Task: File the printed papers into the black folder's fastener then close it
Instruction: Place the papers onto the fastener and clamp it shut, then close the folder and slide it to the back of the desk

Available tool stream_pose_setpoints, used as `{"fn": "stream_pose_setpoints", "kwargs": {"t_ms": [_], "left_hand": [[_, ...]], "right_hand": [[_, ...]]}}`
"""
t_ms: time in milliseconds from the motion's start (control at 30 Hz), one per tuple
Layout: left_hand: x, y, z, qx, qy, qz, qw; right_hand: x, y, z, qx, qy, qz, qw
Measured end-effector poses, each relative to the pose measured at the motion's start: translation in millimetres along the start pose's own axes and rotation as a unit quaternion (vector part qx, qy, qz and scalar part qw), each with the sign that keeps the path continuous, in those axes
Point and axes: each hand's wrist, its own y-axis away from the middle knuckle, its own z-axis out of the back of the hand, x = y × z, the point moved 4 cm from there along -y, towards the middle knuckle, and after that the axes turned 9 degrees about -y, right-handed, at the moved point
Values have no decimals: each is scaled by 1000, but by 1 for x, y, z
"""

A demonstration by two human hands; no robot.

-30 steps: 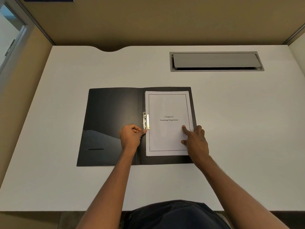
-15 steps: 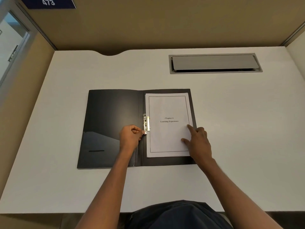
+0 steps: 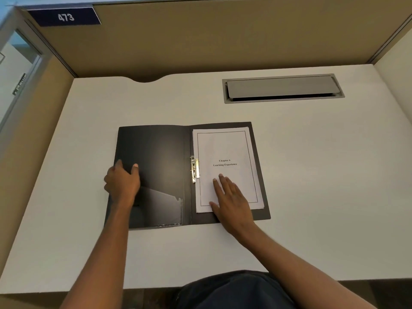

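Note:
The black folder (image 3: 156,152) lies open flat on the white desk. A stack of printed papers (image 3: 225,148), titled "Chapter 6 Learning Experience", rests on its right half. The metal fastener (image 3: 194,168) sits over the papers' left edge beside the spine. My left hand (image 3: 122,181) grips the outer left edge of the folder's left cover, thumb on top and fingers curled around the edge. My right hand (image 3: 229,197) lies flat, fingers spread, on the lower part of the papers.
A grey cable hatch (image 3: 283,88) is set into the white desk (image 3: 323,175) at the back right. Tan partition walls (image 3: 200,36) enclose the desk at the back and sides. A blue sign reading 473 (image 3: 64,17) hangs at the top left.
My left hand has left the fastener and moved left to the folder cover's outer edge. My right hand slid from the papers' right edge to lie flat on their lower middle.

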Motion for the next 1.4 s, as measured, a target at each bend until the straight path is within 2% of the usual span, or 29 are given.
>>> {"fn": "stream_pose_setpoints", "kwargs": {"t_ms": [167,333,467,567,800,833,900,967,1033,1067,1133,1167,1400], "left_hand": [[18,-11,0,44,40,62,996],[21,-21,29,-2,16,84,996],[13,-24,76,-56,82,13,995],[-9,-15,111,-68,107,-58,990],[-99,30,131,60,173,-218,959],[-113,38,128,78,187,-228,953],[-138,55,120,114,199,-242,943],[-158,71,109,140,213,-250,934],[-175,86,100,142,222,-251,931],[-182,92,95,136,222,-251,932],[-194,105,87,135,227,-249,932],[-199,111,83,141,230,-252,929],[-207,128,46,181,169,-321,914]], "right_hand": [[-4,4,-11,40,11,-1,999],[-7,4,-14,46,24,-3,999],[-9,5,-14,38,25,-1,999],[-9,6,-16,37,30,0,999],[-11,7,-9,59,21,3,998],[-9,7,-3,78,0,-6,997],[0,4,22,89,-114,-39,989],[14,-2,63,16,-265,-52,963],[31,-8,110,-80,-404,-40,910],[39,-11,131,-103,-467,-34,877],[51,-17,162,-105,-554,-24,825],[54,-19,172,-103,-564,-19,819],[17,-16,180,-185,-391,-71,899]]}}
